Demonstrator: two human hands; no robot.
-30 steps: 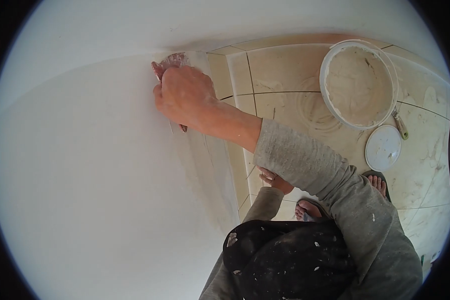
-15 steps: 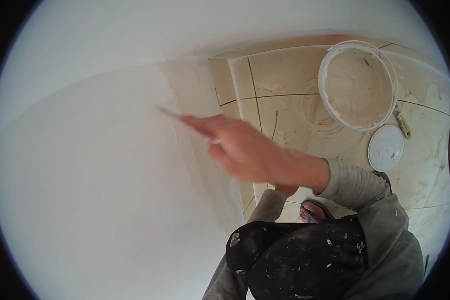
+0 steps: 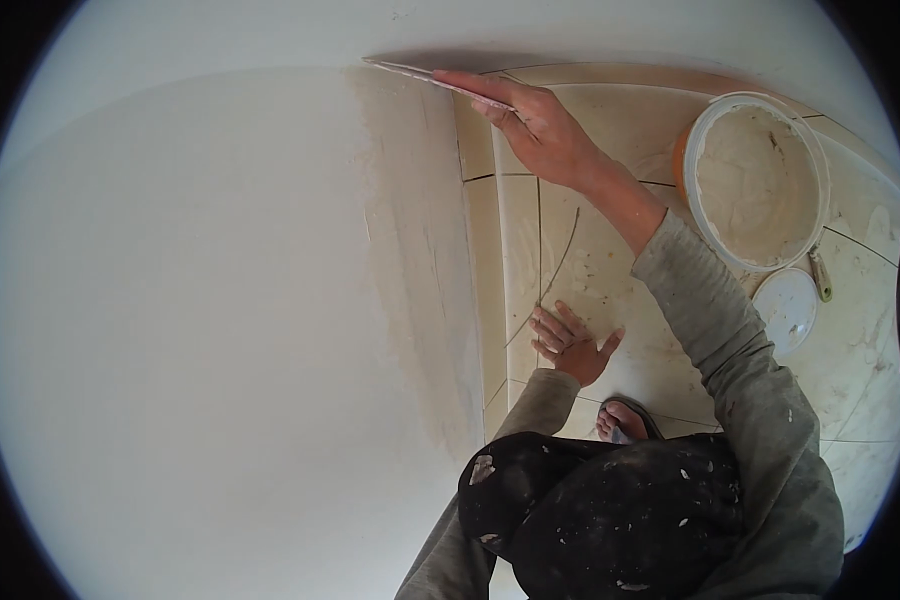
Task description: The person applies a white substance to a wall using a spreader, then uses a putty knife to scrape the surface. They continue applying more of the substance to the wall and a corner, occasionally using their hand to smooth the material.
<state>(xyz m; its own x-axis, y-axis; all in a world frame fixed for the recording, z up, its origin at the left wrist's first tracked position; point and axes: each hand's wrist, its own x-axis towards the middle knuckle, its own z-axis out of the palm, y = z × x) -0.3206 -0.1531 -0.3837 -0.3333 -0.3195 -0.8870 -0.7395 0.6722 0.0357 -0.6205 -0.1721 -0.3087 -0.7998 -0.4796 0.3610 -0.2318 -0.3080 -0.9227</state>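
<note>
My right hand (image 3: pixel 545 130) grips a thin flat trowel (image 3: pixel 410 72) at the corner where two white walls meet. The blade is seen nearly edge-on, its tip pointing left. Below it a damp, beige-grey strip of filler (image 3: pixel 405 240) runs along the bottom of the wall (image 3: pixel 220 300), beside the tile skirting. My left hand (image 3: pixel 576 345) rests on the tiled floor with its fingers spread, holding nothing.
A bucket of pale filler (image 3: pixel 760 190) stands on the floor (image 3: pixel 610 250) at the right. Beside it lie a round white lid (image 3: pixel 785 308) and a scraper with a green-tipped handle (image 3: pixel 822 275). My sandalled foot (image 3: pixel 625 420) is near my knees.
My right hand has moved up and slightly right with the trowel, to the wall corner. My left hand, mostly hidden behind the right arm before, now shows on the floor. The view has shifted slightly.
</note>
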